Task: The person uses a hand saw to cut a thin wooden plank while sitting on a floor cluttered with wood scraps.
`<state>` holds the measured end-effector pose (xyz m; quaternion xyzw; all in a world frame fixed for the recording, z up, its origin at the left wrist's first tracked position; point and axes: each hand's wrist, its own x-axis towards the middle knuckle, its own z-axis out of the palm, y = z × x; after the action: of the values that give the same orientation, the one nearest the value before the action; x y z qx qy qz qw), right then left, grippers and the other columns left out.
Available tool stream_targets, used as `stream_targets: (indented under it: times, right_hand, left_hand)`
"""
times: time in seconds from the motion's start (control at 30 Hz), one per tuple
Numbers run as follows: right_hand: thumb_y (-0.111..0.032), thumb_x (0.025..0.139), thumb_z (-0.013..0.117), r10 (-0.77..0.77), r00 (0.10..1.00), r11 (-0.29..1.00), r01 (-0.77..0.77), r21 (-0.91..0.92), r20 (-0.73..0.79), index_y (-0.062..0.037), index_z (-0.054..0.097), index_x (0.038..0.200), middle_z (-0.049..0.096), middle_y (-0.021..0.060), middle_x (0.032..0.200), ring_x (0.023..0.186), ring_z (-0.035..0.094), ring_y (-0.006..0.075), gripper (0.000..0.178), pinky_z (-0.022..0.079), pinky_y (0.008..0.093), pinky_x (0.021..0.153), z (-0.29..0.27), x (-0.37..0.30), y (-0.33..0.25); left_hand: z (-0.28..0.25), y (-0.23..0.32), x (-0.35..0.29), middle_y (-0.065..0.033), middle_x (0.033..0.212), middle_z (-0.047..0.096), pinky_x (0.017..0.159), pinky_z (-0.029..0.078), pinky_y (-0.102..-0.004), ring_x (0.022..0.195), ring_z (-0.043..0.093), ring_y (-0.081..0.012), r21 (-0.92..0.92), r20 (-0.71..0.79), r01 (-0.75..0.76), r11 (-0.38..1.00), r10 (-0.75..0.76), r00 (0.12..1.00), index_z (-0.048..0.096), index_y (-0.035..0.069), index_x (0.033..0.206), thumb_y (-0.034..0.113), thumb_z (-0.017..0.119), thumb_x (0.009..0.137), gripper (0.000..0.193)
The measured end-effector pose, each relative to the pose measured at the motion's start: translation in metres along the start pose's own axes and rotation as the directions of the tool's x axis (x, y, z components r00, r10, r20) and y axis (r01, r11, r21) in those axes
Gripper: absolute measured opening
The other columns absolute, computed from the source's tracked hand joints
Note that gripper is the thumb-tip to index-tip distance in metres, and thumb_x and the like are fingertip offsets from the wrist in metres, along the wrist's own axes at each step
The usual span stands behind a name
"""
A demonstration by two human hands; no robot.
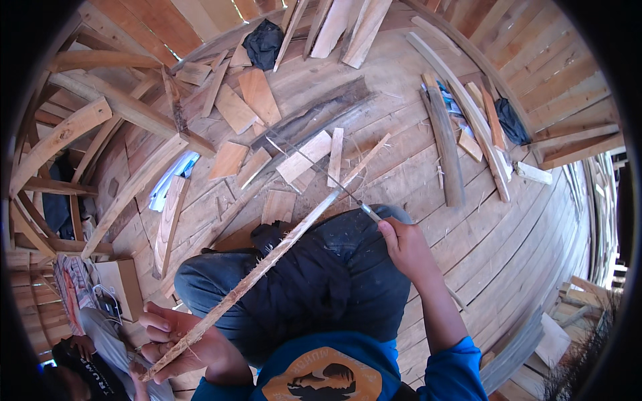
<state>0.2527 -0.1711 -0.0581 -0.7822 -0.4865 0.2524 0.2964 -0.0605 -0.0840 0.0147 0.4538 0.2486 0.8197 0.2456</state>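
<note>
My left hand is closed around the lower end of a long, narrow strip of wood with rough, splintered edges. The strip slants up to the right across my lap, its far end over the floorboards. Beyond my right knee, my right hand grips the pale handle of a long, thin-bladed knife. The blade points away and to the left, crossing the strip near its upper part; whether the edge bites into the wood is too small to tell.
Offcut boards and a dark, hollowed plank lie ahead on the plank floor. Long timbers lie at the right. A wooden frame stands at the left. Another person is at the lower left, near a cardboard box.
</note>
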Motion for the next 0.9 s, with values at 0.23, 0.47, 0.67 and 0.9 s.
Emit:
stream_targets:
  times: [0.23, 0.47, 0.67, 0.9]
  right_hand:
    - [-0.034, 0.095, 0.052, -0.028, 1.0, 0.998, 0.028, -0.063, -0.004, -0.0003, 0.06, 0.075, 0.055, 0.024, 0.06, 0.062, 0.057, 0.0441, 0.04, 0.044, 0.0491, 0.053, -0.008, -0.005, -0.015]
    - [-0.034, 0.095, 0.051, -0.044, 0.999, 0.994, 0.042, -0.096, -0.014, -0.0003, 0.058, 0.074, 0.055, 0.0251, 0.061, 0.062, 0.057, 0.0456, 0.041, 0.045, 0.0511, 0.054, -0.003, -0.012, -0.02]
    - [-0.037, 0.095, 0.049, 0.053, 0.996, 0.986, -0.063, -0.153, -0.069, 0.0009, 0.057, 0.074, 0.056, 0.0265, 0.062, 0.065, 0.058, 0.0462, 0.045, 0.046, 0.0522, 0.058, -0.001, 0.004, 0.02]
    - [-0.039, 0.096, 0.046, 0.01, 1.0, 0.996, -0.009, -0.084, 0.011, 0.0024, 0.059, 0.074, 0.057, 0.0281, 0.064, 0.069, 0.058, 0.0468, 0.049, 0.046, 0.052, 0.061, 0.009, -0.006, -0.008]
  left_hand:
    - [0.003, 0.006, -0.008, 0.0009, 0.062, 0.035, 0.087, 0.031, -0.031, 0.073, 0.036, -0.0152, -0.027, 0.07, -0.06, 0.998, 0.061, 0.996, 0.044, 0.015, 0.064, 0.061, 0.054, 0.085, 0.052]
    - [0.002, 0.009, -0.009, 0.001, 0.06, 0.035, 0.091, 0.03, -0.0312, 0.074, 0.036, -0.0148, -0.054, 0.134, -0.029, 0.998, 0.036, 0.99, 0.047, 0.015, 0.064, 0.061, 0.053, 0.086, 0.051]
    - [0.001, 0.005, -0.007, 0.0015, 0.06, 0.036, 0.09, 0.03, -0.0321, 0.073, 0.035, -0.0146, -0.084, 0.111, -0.033, 0.996, 0.043, 0.993, 0.046, 0.015, 0.062, 0.06, 0.056, 0.085, 0.051]
    - [0.019, 0.005, -0.01, 0.0011, 0.06, 0.039, 0.09, 0.029, -0.0328, 0.074, 0.038, -0.0144, -0.046, 0.008, -0.068, 0.997, 0.068, 0.998, 0.047, 0.015, 0.062, 0.058, 0.06, 0.083, 0.05]
